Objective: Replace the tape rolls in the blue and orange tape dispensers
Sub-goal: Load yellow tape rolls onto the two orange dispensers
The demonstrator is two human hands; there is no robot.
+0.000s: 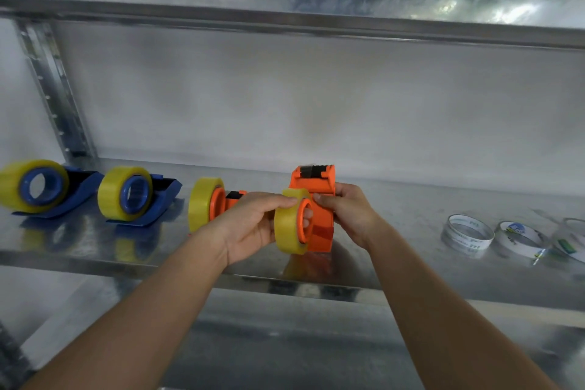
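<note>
Both hands hold one orange dispenser (316, 200) just above the front part of the metal shelf (411, 263). My left hand (253, 225) grips the yellow tape roll (289, 225) by its outer band, thumb on top, and one fingertip shows through the orange hub. My right hand (348, 212) is curled around the dispenser body below the toothed cutter (316, 170), which points up and away.

I judge the roll is light and stiff across its width, but its smooth side can slip, so a hold on the rim with a finger in the core seems safer. The plastic body is hard and light; the cutter teeth are better avoided.

To the left stand a second orange dispenser (212, 204) and two blue dispensers (139, 196), each with a full yellow roll. Well apart on the right lie empty cardboard cores (468, 231). This looks like the last roll.
</note>
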